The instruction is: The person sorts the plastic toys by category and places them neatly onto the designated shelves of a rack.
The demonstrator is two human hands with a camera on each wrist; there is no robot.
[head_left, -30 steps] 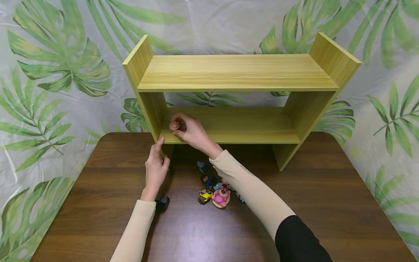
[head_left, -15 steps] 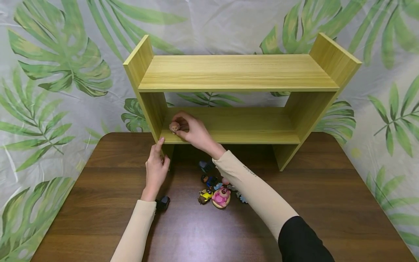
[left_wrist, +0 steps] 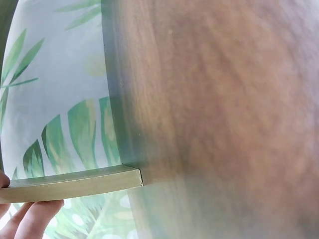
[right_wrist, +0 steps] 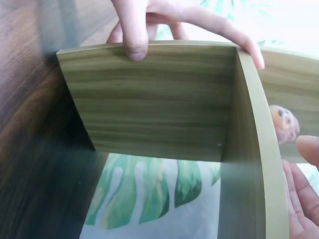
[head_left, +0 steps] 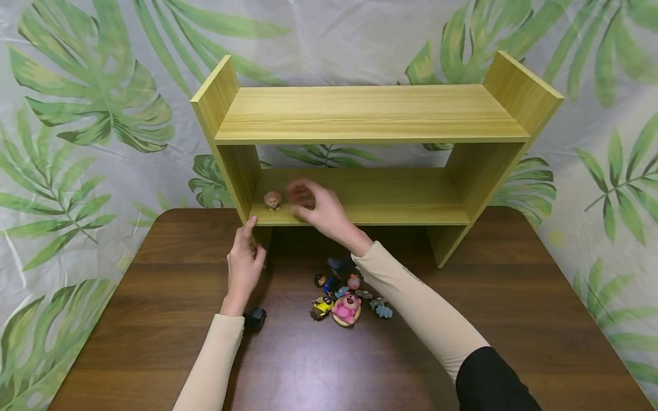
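A small pinkish-brown toy figurine with a tan face stands near the left end of the middle board of a yellow wooden shelf. Just to its right, apart from it, hovers my right hand, blurred, its fingers loosely bent around nothing. The right wrist view shows the figurine's head beyond the board edge, beside my thumb. My left hand grips the shelf's left side panel, thumb on the inner face and fingers over the outside; the left wrist view catches only its fingertips.
On the brown table below the shelf lies a cluster of several toys, among them a pink bear, a yellow-shirted figure and a blue-clad figure. Leaf-patterned cloth hangs behind the shelf.
My right hand has let go of the figurine and moved a little to the right, leaving it standing on the board. The left hand keeps its place on the panel.
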